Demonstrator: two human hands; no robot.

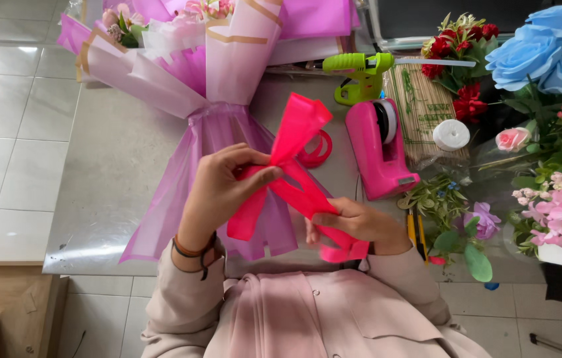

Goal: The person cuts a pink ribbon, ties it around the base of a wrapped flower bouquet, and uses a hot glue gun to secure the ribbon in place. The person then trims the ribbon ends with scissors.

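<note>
A bright pink ribbon [297, 136] is folded into a loop and held up over the table. My left hand [222, 189] pinches it at the gathered middle, with the loop rising above my fingers. My right hand [355, 222] grips the ribbon's lower tail, which runs down to the right. Beneath both hands lies a bouquet wrapped in pink and purple paper [208, 86], its stem end pointing towards me. A small roll of pink ribbon [318, 149] rests on the table just behind the loop.
On the grey table [115, 166] stand a pink tape dispenser [379, 149], a green glue gun [359, 76], a pack of wooden skewers [421, 109] and a white roll [451, 135]. Artificial flowers in blue, red and pink [546, 119] crowd the right side. Tiled floor lies to the left.
</note>
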